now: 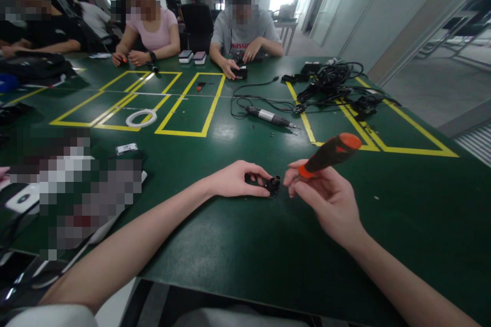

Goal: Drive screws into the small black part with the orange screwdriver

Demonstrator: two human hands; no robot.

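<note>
A small black part (273,184) with a round, tube-like top rests on the green table, and my left hand (241,180) has its thumb and fingers closed around it from the left. Just to the right, my right hand (326,196) holds a screwdriver (332,154) with a black and orange handle. The handle tilts up and to the right, its orange end uppermost. My right fingertips are close to the black part, with a small gap between. The screwdriver's tip is hidden or too small to make out.
Beyond my hands lies a corded electric screwdriver (270,116), with tangled black cables (333,82) at the back right. A white ring (141,118) lies left on the green table (230,245). Several people sit across; one person's hands (240,66) hold a black object.
</note>
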